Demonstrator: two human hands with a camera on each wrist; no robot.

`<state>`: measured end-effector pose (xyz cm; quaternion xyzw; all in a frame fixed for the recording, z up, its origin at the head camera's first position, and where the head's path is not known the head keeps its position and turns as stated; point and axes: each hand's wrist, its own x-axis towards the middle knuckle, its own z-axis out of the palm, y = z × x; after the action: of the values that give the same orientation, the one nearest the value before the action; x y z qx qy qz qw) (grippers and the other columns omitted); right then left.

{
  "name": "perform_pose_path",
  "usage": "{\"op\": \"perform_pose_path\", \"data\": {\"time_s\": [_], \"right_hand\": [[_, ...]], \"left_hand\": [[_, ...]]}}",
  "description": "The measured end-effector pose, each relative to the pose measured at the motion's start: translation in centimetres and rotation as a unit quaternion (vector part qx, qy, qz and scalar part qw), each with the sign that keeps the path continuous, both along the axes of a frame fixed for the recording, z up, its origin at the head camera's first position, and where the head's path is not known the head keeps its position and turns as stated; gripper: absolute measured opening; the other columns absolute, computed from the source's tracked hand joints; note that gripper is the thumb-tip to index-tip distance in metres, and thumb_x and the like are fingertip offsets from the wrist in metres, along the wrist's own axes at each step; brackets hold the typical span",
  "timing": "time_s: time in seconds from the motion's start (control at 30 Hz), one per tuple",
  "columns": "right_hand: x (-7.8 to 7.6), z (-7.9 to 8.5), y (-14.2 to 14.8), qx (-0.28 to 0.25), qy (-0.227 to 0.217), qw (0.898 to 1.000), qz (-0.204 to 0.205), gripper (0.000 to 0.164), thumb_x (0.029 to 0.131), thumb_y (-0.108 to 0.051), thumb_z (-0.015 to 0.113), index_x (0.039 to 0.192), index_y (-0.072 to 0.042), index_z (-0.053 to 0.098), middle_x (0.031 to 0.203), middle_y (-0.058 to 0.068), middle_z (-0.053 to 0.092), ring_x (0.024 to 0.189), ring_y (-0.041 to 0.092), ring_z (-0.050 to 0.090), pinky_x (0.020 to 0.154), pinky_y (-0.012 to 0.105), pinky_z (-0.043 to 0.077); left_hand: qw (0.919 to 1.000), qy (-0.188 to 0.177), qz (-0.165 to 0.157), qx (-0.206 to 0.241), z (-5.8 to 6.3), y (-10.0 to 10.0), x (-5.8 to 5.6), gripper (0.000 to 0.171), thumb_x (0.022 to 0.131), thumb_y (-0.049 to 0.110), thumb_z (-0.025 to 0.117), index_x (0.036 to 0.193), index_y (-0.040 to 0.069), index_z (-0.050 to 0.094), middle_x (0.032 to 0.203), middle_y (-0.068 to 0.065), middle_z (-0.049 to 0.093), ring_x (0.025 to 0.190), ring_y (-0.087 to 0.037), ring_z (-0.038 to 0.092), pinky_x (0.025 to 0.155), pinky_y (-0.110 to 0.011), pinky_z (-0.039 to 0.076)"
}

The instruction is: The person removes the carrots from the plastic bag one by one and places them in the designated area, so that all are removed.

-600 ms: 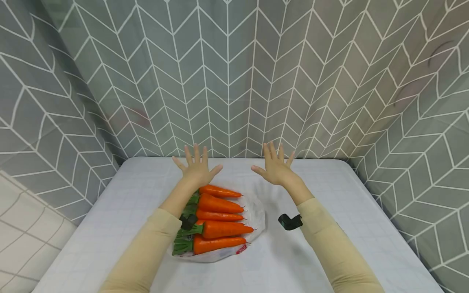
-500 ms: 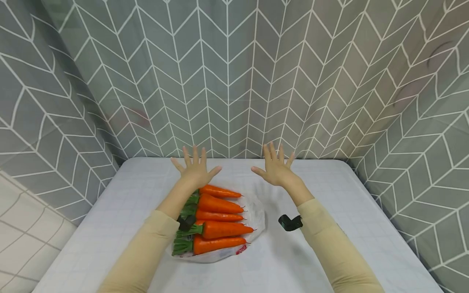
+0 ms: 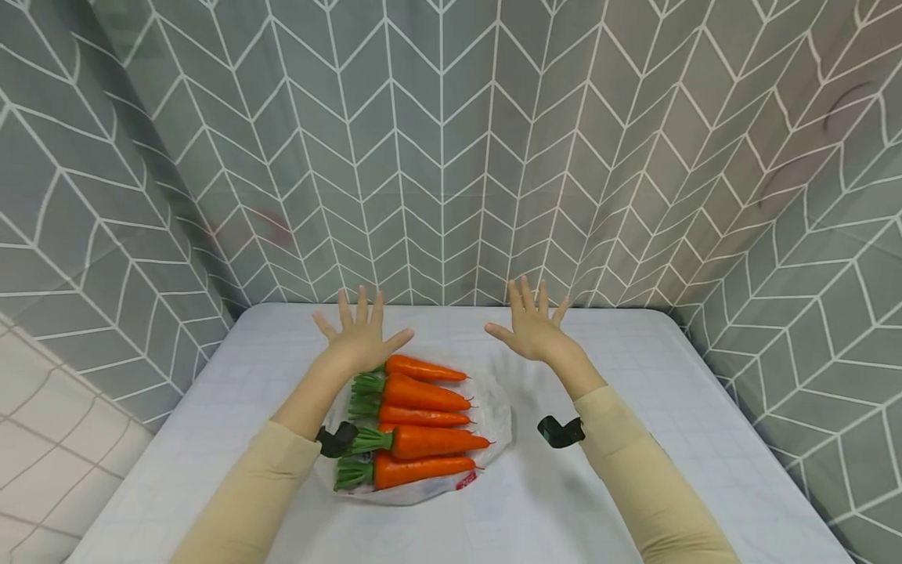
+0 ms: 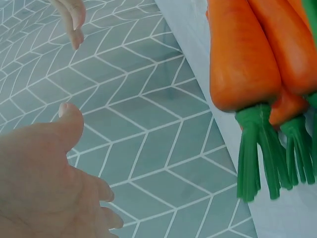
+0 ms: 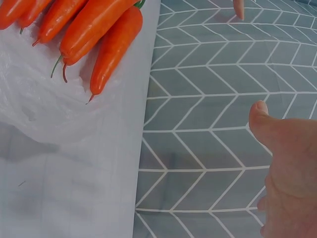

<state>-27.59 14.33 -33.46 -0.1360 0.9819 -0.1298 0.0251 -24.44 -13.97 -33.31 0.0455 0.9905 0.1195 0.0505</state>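
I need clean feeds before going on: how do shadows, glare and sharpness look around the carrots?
Head view: even light, soft shadows on the table between the white bag and right sleeve; left wrist view: carrots look slightly soft, with little glare; right wrist view: small highlights on the carrots, the white bag's edge nearly blends into the table.

A grey curtain [image 3: 468, 157] with white chevron lines hangs behind the white desk [image 3: 634, 352] and along both its sides. The desk's far corners are rounded. Left of it is a cream surface [image 3: 56, 458] crossed by thin brownish lines, perhaps tiling, too blurred to be sure.
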Motion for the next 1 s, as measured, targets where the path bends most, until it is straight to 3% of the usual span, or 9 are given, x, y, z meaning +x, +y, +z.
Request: {"op": "perform_pose_path", "data": {"time_s": [0.27,0.67,1.0], "right_hand": [[0.3,0.0,-0.1,-0.002,0.001,1.000,0.002,0.093,0.096,-0.057,0.045,0.154,-0.006,-0.007,0.158,0.018,-0.016,0.139,0.042,-0.026,0.098,0.070,-0.023],[0.6,-0.2,-0.3,-0.013,0.013,1.000,0.010,0.092,0.096,-0.053,0.048,0.154,-0.005,-0.004,0.159,0.019,-0.012,0.139,0.043,-0.023,0.097,0.069,-0.024],[1.0,-0.2,-0.5,-0.010,0.008,1.000,0.019,0.093,0.096,-0.057,0.044,0.154,-0.005,-0.006,0.159,0.018,-0.013,0.139,0.042,-0.024,0.098,0.069,-0.024]], "left_hand": [[0.9997,0.009,-0.009,0.021,-0.1,-1.2,1.0,0.092,0.096,0.062,0.038,0.153,0.005,-0.005,0.156,-0.022,-0.019,0.136,-0.043,-0.031,0.094,-0.075,-0.022],[0.9991,0.009,-0.017,0.039,-0.4,-2.1,1.4,0.093,0.096,0.061,0.039,0.153,0.002,-0.006,0.155,-0.024,-0.018,0.133,-0.042,-0.035,0.092,-0.073,-0.025],[0.9937,-0.008,-0.064,0.091,-0.8,-3.5,2.3,0.100,0.093,0.063,0.043,0.152,-0.001,-0.006,0.154,-0.025,-0.021,0.135,-0.043,-0.032,0.093,-0.071,-0.027]]}}
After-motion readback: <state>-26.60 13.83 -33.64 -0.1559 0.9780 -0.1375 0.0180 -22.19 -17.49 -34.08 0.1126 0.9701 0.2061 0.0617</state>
